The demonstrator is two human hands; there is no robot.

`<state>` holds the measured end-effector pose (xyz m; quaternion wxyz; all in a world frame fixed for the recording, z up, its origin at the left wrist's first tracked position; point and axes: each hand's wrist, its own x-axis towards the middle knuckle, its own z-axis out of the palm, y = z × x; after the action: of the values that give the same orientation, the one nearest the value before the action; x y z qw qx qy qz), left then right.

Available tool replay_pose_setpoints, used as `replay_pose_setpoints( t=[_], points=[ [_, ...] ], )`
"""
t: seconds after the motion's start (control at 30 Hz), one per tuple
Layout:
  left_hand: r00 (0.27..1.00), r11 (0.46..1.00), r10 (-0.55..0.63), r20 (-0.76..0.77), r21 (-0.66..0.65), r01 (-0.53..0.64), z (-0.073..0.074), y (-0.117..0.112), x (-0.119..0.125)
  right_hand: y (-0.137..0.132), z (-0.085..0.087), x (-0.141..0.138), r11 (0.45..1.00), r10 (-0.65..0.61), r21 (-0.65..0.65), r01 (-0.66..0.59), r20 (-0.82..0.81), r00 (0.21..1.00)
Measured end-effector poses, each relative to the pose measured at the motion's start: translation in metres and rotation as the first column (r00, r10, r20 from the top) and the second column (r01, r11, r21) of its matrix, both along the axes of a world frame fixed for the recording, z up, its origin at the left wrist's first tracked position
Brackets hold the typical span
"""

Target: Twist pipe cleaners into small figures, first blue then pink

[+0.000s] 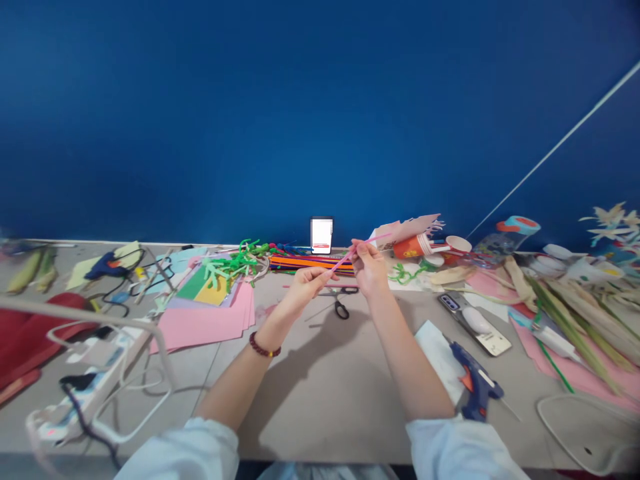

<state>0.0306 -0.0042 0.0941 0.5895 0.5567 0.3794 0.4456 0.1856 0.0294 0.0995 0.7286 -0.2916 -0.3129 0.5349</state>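
No text or labels legible anywhere.

Hidden and cut-off things at the table
The right hand (369, 267) hid part of the pink pipe cleaner (376, 239); the red object (35, 333) ran blurred off the left edge.

Grey tabletop (330, 427), pink paper sheets (200, 327), black-handled scissors (341, 308), multicoloured pipe cleaners (310, 264), blue hot glue gun (475, 381), white power strip (85, 380)

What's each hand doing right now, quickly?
Left hand: closed, pinching the pink pipe cleaner.
Right hand: closed, holding it too.
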Motion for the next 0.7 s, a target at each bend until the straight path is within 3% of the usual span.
replay_pose_setpoints(
  t=[0.4, 0.6, 0.7],
  points=[
    [0.993, 0.993, 0.007, -0.118, 0.116, 0.007, 0.007, -0.004, 0.002, -0.003, 0.012, 0.022, 0.992, -0.092, 0.085, 0.097, -0.052, 0.994],
    [0.986, 0.993, -0.076, -0.150, 0.074, 0.088, 0.004, -0.003, 0.000, -0.005, 0.010, 0.014, 0.997, 0.016, 0.079, -0.017, 0.013, 1.000],
    [0.995, 0.995, -0.051, -0.089, 0.077, 0.058, 0.004, -0.004, 0.002, -0.007, 0.008, 0.004, 0.997, 0.050, 0.053, -0.052, 0.044, 0.998]
  ],
)
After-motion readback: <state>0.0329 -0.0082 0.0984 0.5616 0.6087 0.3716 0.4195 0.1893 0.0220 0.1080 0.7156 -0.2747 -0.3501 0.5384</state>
